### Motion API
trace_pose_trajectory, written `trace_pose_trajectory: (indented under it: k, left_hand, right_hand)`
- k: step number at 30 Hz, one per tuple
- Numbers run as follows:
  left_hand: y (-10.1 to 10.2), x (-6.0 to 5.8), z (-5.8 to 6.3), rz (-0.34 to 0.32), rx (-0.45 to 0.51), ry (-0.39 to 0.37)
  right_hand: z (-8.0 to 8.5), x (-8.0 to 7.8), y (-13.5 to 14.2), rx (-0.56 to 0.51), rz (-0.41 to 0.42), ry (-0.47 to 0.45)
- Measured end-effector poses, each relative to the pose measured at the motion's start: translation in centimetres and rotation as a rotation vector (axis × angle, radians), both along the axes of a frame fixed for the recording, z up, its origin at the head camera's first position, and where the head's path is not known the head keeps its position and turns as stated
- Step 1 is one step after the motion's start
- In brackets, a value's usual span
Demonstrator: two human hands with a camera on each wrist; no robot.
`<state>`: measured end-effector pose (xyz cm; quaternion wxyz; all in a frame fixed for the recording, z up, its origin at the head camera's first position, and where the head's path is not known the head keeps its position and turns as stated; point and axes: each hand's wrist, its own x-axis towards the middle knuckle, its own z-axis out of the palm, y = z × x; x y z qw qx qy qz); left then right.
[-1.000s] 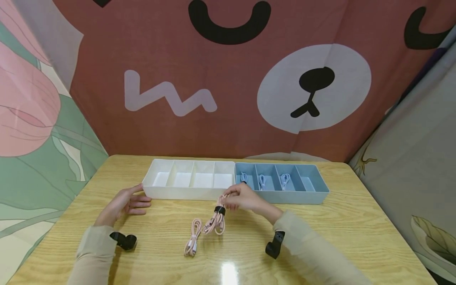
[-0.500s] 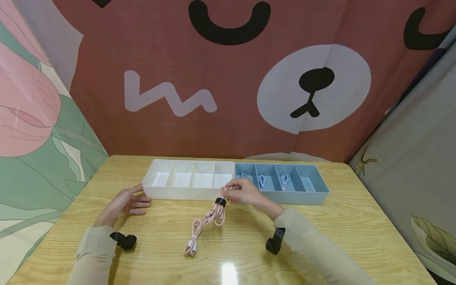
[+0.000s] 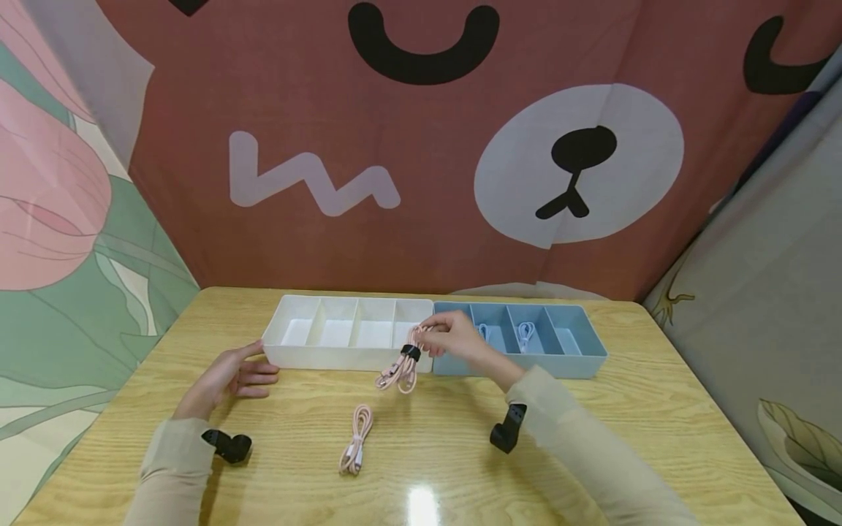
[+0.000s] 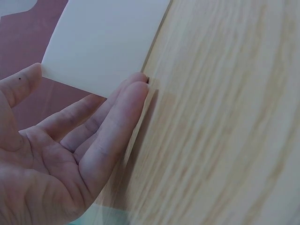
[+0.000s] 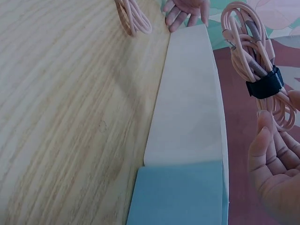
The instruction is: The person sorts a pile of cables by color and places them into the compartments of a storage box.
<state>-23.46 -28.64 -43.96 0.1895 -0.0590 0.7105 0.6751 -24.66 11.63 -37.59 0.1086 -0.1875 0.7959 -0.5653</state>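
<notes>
My right hand pinches one end of a pink cable bundle tied with a black strap. It holds the bundle up in front of the rightmost compartment of the white divided box. Thumb and fingertips meet on the coiled loops in the right wrist view. At the white box's left end is my left hand, its fingers extended. The left wrist view has the thumb touching one corner of the box, with fingertips near its lower edge. A second pink cable lies coiled on the table.
A blue divided box adjoins the white one on the right. Coiled pale cables show in its compartments; part of it is behind my right hand. The wooden table ends at a patterned cloth backdrop.
My right hand has risen and moved away from me, lifting the strapped cable bundle from beside the other pink cable towards the boxes. The left hand stays in place.
</notes>
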Motion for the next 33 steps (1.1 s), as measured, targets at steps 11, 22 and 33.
trace_pose_trajectory:
  k: [11, 22, 33]
  left_hand:
    - [-0.1, 0.1, 0.0, -0.003, -0.004, -0.002]
    - [0.0, 0.1, 0.0, 0.001, 0.003, -0.006]
    - [0.0, 0.0, 0.0, 0.006, -0.010, -0.009]
  right_hand:
    - [0.3, -1.5, 0.5, 0.015, -0.082, 0.000]
    - [0.3, -3.6, 1.0, -0.028, -0.151, 0.012]
    - [0.5, -5.2, 1.1, -0.011, -0.218, -0.010]
